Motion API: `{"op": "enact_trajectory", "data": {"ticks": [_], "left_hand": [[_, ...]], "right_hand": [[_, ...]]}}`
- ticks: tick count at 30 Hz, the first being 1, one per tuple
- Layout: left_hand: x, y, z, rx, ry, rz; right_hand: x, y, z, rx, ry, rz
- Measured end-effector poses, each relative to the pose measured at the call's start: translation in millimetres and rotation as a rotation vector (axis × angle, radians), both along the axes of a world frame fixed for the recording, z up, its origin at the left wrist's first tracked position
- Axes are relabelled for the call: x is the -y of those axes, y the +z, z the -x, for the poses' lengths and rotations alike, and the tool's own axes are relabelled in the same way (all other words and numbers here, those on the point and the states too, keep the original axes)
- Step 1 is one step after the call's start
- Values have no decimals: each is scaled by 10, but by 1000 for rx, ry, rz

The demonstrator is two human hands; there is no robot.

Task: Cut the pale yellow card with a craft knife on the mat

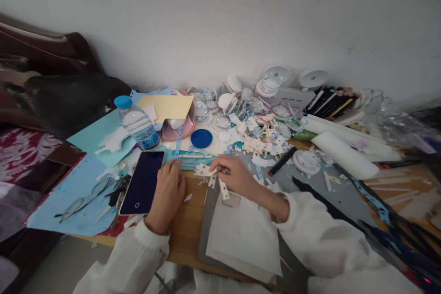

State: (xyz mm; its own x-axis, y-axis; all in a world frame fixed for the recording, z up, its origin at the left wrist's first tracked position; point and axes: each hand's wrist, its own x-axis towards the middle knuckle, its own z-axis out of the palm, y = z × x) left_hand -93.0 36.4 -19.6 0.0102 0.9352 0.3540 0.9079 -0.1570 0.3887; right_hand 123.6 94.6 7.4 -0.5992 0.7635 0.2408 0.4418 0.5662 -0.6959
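My left hand [167, 191] rests on the wooden desk [188, 229] beside a dark phone [142, 181], its fingers curled and pointing up toward small white paper cutouts [203, 170]. My right hand [234, 174] lies just right of it, fingers pinched on a small white paper piece [223, 188] at the top edge of a grey cutting mat [206, 225]. White paper sheets [241, 234] lie on the mat under my right forearm. Both arms wear white sleeves.
A water bottle [138, 124], blue lid [201, 138], pink holder [179, 126], glasses [86, 197], blue paper sheets [72, 188], a black marker [281, 161], a heap of small cutouts [262, 138], white round pieces [272, 85], white foam rolls [344, 154] and pens [332, 101] crowd the desk by the wall.
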Motion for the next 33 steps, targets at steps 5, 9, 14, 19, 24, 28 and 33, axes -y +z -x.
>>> {"op": "enact_trajectory", "data": {"ticks": [5, 9, 14, 19, 24, 28, 33], "left_hand": [[-66, -96, -10, -130, 2, 27], [-78, -45, -6, -153, -31, 16], [111, 223, -138, -106, -182, -32], [407, 415, -556, 14, -600, -11], [478, 338, -847, 62, -832, 152], [252, 184, -707, 132, -654, 165], [-174, 1, -574, 40, -584, 165]], "right_hand": [[186, 159, -607, -106, -185, 37], [476, -2, -856, -68, -215, 67], [788, -127, -1000, 71, -144, 76], [934, 87, -1153, 175, -219, -42], [1018, 146, -1137, 229, -114, -176], [1128, -22, -1151, 237, -163, -130], [1284, -329, -1167, 179, -290, -16]]}}
